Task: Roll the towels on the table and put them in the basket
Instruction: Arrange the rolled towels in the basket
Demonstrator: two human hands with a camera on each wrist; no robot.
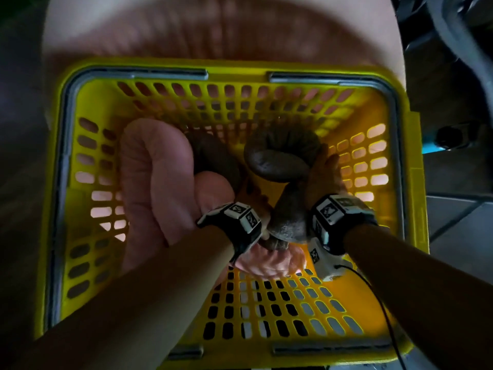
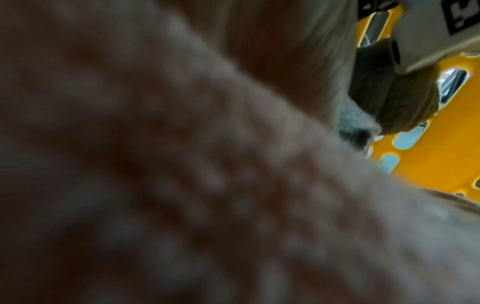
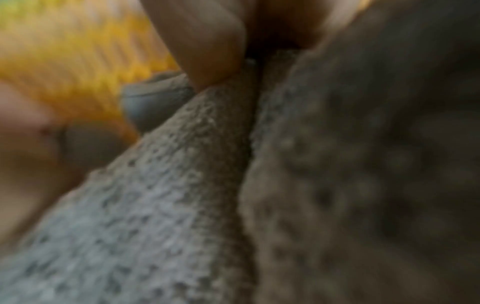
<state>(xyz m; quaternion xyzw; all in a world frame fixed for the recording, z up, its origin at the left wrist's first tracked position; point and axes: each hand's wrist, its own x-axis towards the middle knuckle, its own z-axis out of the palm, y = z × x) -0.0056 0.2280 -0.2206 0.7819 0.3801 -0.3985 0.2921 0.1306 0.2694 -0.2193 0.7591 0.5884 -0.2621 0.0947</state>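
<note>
A yellow slotted basket [image 1: 410, 182] fills the head view, and both my hands are down inside it. Rolled pink towels [image 1: 160, 188] lie at its left, with a dark brown roll [image 1: 213, 161] beside them. My right hand [image 1: 324, 177] grips a rolled grey towel [image 1: 280, 158] near the middle; its thumb [image 3: 207, 51] presses into the grey towel [image 3: 337, 185]. My left hand [image 1: 256, 204] is mostly hidden behind its wrist camera and between the rolls. The left wrist view shows mainly blurred pink towel [image 2: 182, 164] and a bit of basket wall [image 2: 428, 160].
More pink cloth [image 1: 240, 30] lies beyond the basket's far rim. A dark chair frame [image 1: 453, 36] stands at the upper right. A black cable [image 1: 373, 289] runs from my right wrist camera over the near basket wall.
</note>
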